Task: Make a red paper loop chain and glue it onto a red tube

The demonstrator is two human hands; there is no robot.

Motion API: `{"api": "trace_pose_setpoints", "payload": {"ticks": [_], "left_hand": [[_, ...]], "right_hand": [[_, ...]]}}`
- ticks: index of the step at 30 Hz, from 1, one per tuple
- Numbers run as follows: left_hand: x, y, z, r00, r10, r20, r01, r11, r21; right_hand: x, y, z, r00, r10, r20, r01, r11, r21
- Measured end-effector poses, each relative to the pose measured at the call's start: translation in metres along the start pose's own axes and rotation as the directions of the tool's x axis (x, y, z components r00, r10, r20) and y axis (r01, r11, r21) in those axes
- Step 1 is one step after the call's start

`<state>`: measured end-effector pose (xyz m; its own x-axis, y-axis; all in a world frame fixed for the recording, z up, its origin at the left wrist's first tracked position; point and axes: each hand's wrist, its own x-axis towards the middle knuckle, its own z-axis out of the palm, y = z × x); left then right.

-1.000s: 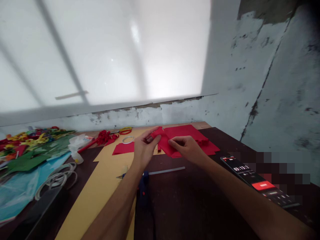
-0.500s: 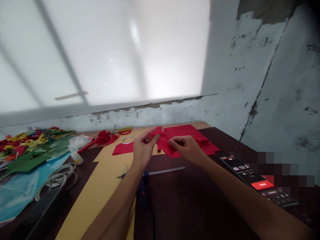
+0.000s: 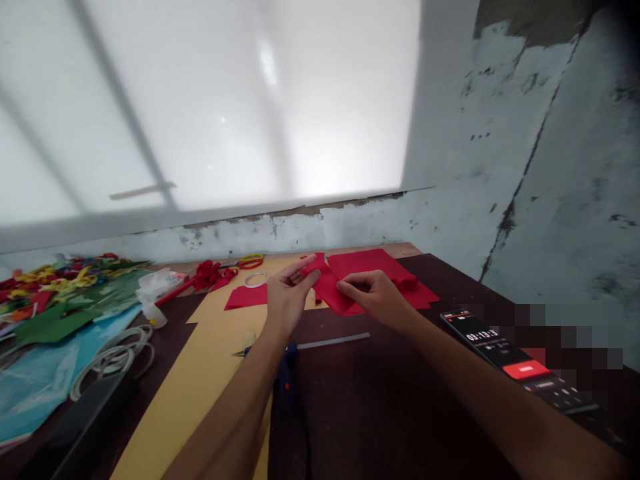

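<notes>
A piece of red paper (image 3: 327, 283) is stretched between my two hands, just above the table. My left hand (image 3: 290, 290) pinches its left side with thumb and fingers. At the lower right edge, the thumb and forefinger of my right hand (image 3: 377, 293) grip the same piece. More red sheets (image 3: 367, 261) lie behind and to the right. Left of my left hand are a few red pieces (image 3: 246, 298) and a white ring like a tape roll (image 3: 257, 280). Under my left forearm lies a blue glue gun (image 3: 287, 373), partly hidden, with a clear glue stick (image 3: 333, 341).
Yellow card (image 3: 185, 387) covers part of the dark table (image 3: 380, 413). At the back are scissors (image 3: 251, 261) and a red paper flower (image 3: 207, 275). Coiled white cable (image 3: 115, 360) and a black box (image 3: 80, 427) lie left. A phone (image 3: 515, 360) rests right, by my forearm.
The red paper between my hands has tilted and bent slightly. Both hands stay almost in place, with the right fingers shifting very little.
</notes>
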<state>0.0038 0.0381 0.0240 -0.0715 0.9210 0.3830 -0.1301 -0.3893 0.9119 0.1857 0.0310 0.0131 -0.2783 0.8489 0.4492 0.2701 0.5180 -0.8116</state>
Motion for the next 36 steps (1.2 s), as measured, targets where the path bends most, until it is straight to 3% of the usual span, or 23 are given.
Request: {"api": "trace_pose_setpoints", "payload": {"ticks": [10,23,36], "left_hand": [[-0.002,-0.013,0.0,0.967,0.038,0.253,-0.081,0.983,0.162],[-0.006,-0.006,0.004,0.975,0.006,0.223,-0.033,0.993,0.117],[-0.004,-0.009,0.002,0.963,0.046,0.267,-0.094,0.981,0.169]], "right_hand": [[0.003,0.006,0.0,0.985,-0.016,-0.173,0.04,0.99,0.137],[0.002,0.004,-0.001,0.984,-0.031,-0.178,0.047,0.995,0.09],[0.001,0.005,-0.001,0.984,-0.041,-0.172,0.055,0.995,0.078]]}}
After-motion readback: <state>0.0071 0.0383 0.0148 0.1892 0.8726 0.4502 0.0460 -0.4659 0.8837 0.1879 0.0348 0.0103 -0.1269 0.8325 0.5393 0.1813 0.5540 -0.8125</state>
